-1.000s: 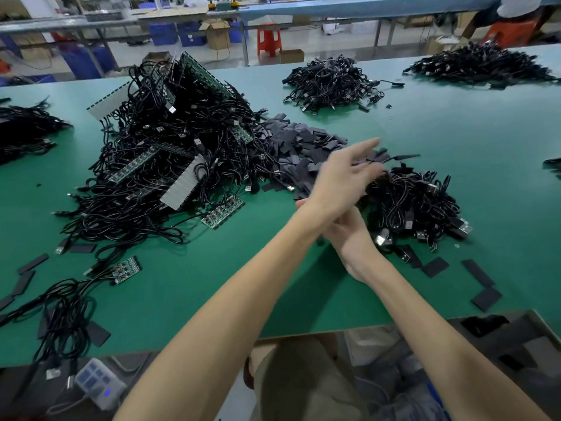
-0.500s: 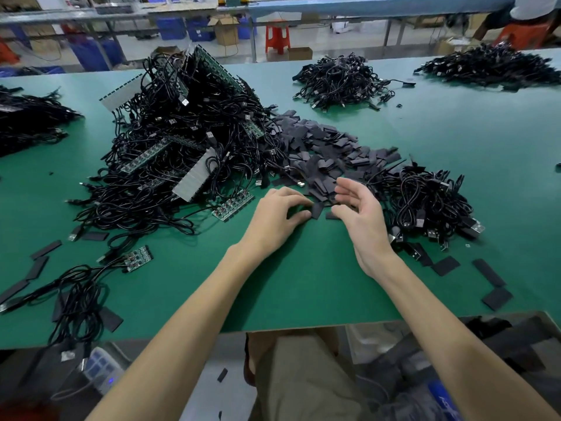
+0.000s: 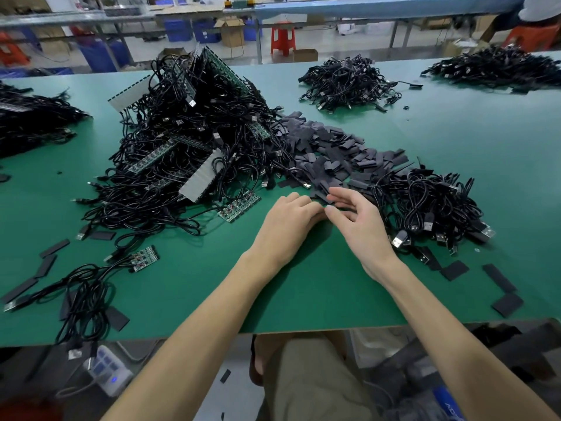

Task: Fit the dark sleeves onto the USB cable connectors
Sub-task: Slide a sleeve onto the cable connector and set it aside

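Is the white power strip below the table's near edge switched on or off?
Probably on: a small blue light glows on the power strip. Its switch positions are too small to tell.

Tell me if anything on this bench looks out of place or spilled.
Yes. A few dark sleeves lie strayed from the main sleeve pile, by the table's right front edge. One small dark piece, seemingly a sleeve, lies on the floor beneath. A cable bundle hangs over the left front edge.
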